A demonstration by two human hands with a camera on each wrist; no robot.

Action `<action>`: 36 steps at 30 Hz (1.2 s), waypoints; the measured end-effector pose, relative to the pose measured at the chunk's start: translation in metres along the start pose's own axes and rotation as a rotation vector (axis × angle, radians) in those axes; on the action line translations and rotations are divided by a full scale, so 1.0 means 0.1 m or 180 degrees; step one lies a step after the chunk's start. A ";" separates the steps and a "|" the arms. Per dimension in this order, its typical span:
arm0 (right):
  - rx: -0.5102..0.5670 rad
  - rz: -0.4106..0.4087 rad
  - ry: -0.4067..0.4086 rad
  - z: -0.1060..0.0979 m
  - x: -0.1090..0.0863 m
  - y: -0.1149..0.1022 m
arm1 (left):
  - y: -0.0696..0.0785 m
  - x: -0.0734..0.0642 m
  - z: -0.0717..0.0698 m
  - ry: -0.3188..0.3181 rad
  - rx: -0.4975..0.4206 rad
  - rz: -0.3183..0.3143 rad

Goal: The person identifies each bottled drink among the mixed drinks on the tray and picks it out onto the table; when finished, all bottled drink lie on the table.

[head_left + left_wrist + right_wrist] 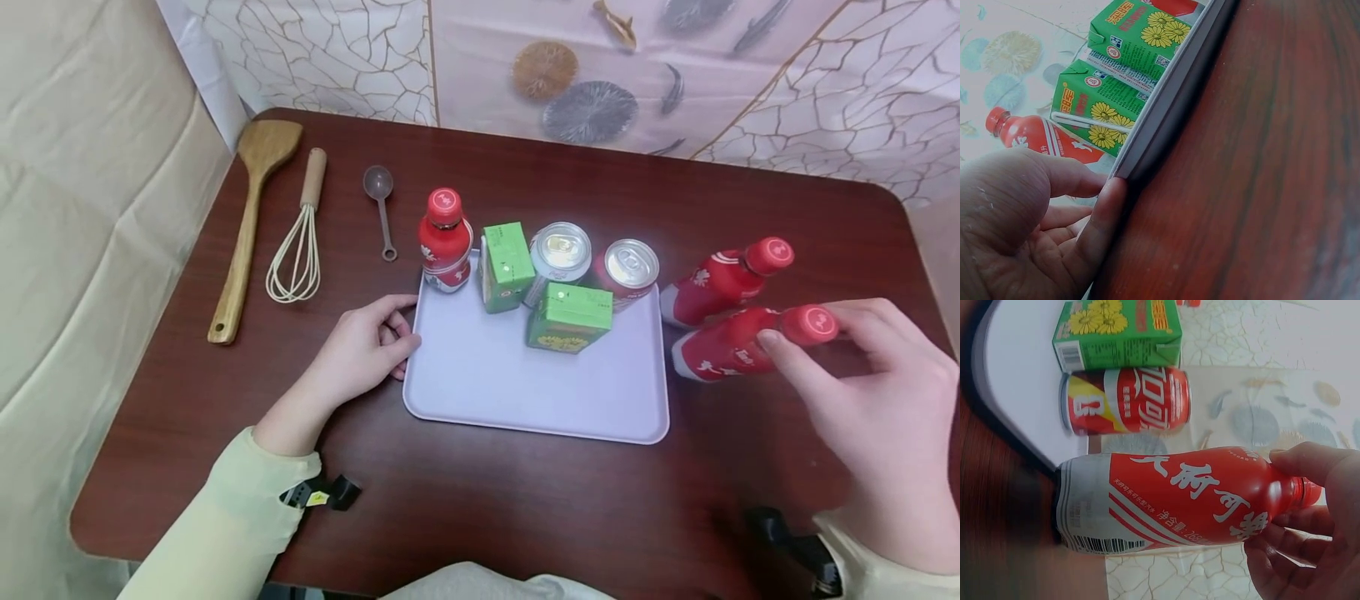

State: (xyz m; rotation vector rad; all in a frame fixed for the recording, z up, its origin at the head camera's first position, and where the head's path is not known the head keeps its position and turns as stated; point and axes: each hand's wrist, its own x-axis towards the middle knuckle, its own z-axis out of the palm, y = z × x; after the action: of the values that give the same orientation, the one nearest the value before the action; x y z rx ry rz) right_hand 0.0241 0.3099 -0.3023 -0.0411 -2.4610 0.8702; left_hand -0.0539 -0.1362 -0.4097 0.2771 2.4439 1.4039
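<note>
My left hand pinches the left rim of a pale lavender tray; the left wrist view shows thumb and finger meeting at that rim. Beyond the tray's right edge, my right hand grips a red-and-white soda bottle round its neck, just under the red cap. A second, similar bottle stands right behind it. On the tray are two green drink cartons, a silvery-topped can and a red can. Another red bottle stands at the tray's back left corner.
On the left of the brown table lie a wooden spatula, a whisk with a wooden handle, and a grey measuring spoon. A patterned cloth hangs along the table's back edge.
</note>
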 end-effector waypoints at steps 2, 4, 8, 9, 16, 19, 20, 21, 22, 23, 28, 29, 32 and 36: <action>-0.0066 0.0096 0.0044 -0.02 0.00 0.02 | 0.01 0.02 0.01 -0.0011 -0.0009 0.0018; -0.0061 0.0096 0.0064 -0.02 0.00 0.06 | 0.00 0.01 0.00 -0.0011 0.0023 -0.0004; -0.0070 0.0055 -0.0026 0.06 -0.02 0.10 | -0.02 -0.05 -0.03 0.0001 0.0090 -0.0081; -0.0093 0.0055 -0.0065 0.08 -0.03 0.10 | -0.03 -0.07 -0.04 0.0004 0.0101 -0.0098; -0.0232 0.0114 -0.0181 0.12 -0.05 0.10 | -0.04 -0.08 0.01 -0.0006 0.0019 -0.0069; -0.0236 0.0125 -0.0151 0.11 -0.04 0.09 | -0.02 -0.04 0.01 0.0016 -0.0030 0.0005; -0.0237 0.0123 -0.0138 0.11 -0.03 0.09 | -0.02 -0.03 0.01 0.0024 -0.0037 0.0020; -0.0235 0.0119 -0.0131 0.11 -0.03 0.09 | -0.01 -0.02 0.01 0.0027 -0.0038 0.0031; -0.0229 0.0126 -0.0131 0.11 -0.03 0.08 | -0.01 -0.03 0.01 0.0027 -0.0039 0.0025; -0.0236 0.0122 -0.0129 0.12 -0.03 0.08 | -0.01 -0.03 0.01 0.0027 -0.0038 0.0021; -0.0342 0.0130 -0.0118 0.14 -0.03 0.08 | -0.01 -0.03 0.00 0.0036 -0.0021 0.0016; -0.0360 0.0135 -0.0122 0.14 -0.03 0.08 | -0.02 -0.03 0.00 0.0040 -0.0024 0.0028; -0.0400 0.0175 -0.0136 0.14 -0.04 0.09 | -0.02 -0.02 0.00 0.0046 -0.0040 0.0055; -0.0439 0.0206 -0.0184 0.14 -0.04 0.09 | -0.01 -0.02 0.01 0.0043 -0.0043 0.0058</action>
State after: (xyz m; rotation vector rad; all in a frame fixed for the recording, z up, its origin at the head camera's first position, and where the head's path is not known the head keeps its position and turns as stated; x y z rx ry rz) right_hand 0.0195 0.3083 -0.3187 -0.1472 -2.5831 0.7366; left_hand -0.0516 -0.1366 -0.4107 0.2883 2.4476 1.4340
